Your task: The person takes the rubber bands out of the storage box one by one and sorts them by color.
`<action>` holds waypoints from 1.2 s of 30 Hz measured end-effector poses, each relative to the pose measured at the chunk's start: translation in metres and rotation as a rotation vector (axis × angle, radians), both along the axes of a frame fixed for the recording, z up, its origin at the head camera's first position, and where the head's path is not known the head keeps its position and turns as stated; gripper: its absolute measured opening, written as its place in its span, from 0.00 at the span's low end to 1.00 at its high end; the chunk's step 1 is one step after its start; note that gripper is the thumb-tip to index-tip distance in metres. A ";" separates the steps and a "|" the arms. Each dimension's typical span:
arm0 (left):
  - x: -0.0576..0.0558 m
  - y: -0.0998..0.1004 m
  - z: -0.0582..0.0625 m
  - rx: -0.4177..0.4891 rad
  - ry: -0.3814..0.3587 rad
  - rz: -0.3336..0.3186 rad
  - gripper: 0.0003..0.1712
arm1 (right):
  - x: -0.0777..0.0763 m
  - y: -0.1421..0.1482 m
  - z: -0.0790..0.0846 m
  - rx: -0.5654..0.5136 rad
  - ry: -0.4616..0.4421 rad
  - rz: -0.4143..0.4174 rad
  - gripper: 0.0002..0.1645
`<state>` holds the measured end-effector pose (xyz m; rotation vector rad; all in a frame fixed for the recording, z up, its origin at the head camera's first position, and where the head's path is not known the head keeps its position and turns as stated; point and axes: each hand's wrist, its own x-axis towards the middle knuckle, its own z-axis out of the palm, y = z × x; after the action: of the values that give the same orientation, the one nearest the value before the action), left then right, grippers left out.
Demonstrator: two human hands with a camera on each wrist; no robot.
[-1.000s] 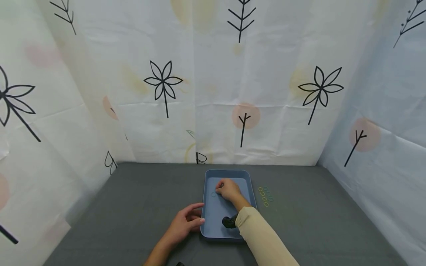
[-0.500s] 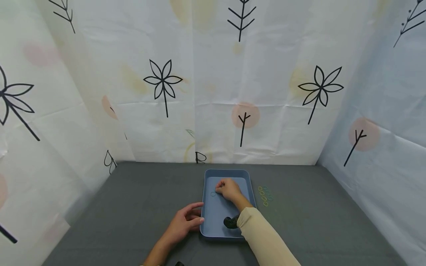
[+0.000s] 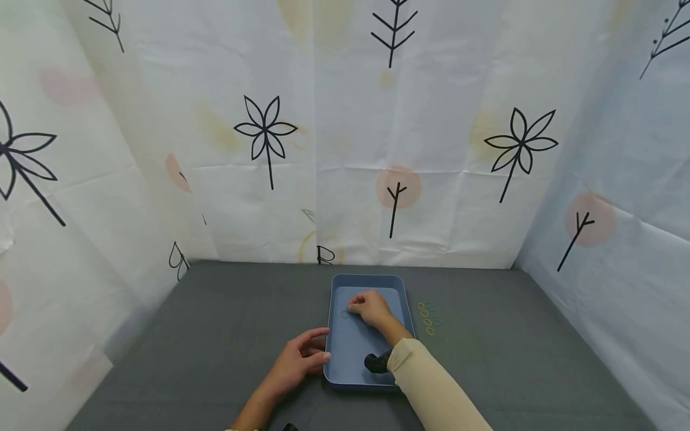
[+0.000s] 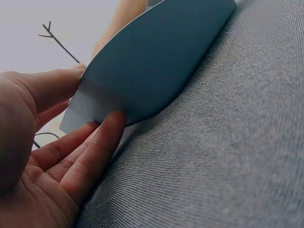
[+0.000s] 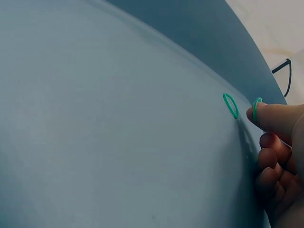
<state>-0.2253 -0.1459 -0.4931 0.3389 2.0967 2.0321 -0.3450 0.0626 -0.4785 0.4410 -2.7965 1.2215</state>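
Note:
In the head view my right hand [image 3: 372,308] is over the far left part of a blue tray [image 3: 350,366]. Its thumb and fingertips pinch a small green rubber band [image 5: 255,112], which shows at the thumb tip in the right wrist view. Another green rubber band [image 5: 236,116] lies on the tray floor just beside those fingertips. My left hand [image 3: 295,359] rests against the tray's left side. In the left wrist view its loosely extended fingers [image 4: 102,147] touch the outer wall, with one fingertip up at the rim.
Several yellow rubber bands [image 3: 424,313] and green rubber bands [image 3: 438,318] lie in two rows on the grey cloth [image 3: 517,359], right of the tray. A dark rounded object [image 3: 375,363] is at my right wrist, over the tray. A patterned white curtain [image 3: 345,149] encloses the table's back and sides.
My right hand has shifted very slightly left, closer to the rubber band lying in the tray. My left hand stays at the tray's side.

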 end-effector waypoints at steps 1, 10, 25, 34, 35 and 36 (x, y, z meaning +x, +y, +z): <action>0.000 0.000 0.000 0.006 0.000 -0.002 0.32 | 0.000 0.000 0.000 -0.005 0.000 0.003 0.04; 0.000 -0.001 -0.001 0.011 0.005 -0.017 0.33 | 0.001 0.001 0.001 -0.039 -0.027 0.007 0.09; -0.001 -0.001 0.001 -0.003 -0.006 -0.003 0.33 | 0.006 0.007 0.009 -0.074 -0.039 -0.002 0.06; -0.001 -0.001 -0.001 -0.003 -0.006 0.004 0.33 | 0.006 0.019 0.015 -0.089 -0.011 0.005 0.04; -0.001 -0.001 0.000 -0.004 -0.007 0.005 0.33 | 0.006 0.022 0.015 -0.093 -0.006 0.001 0.04; -0.001 -0.001 0.000 -0.005 -0.007 0.005 0.33 | 0.006 0.024 0.017 -0.097 0.000 -0.001 0.04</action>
<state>-0.2262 -0.1465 -0.4932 0.3251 2.1000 2.0279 -0.3391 0.0862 -0.4620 0.4328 -2.7216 1.3500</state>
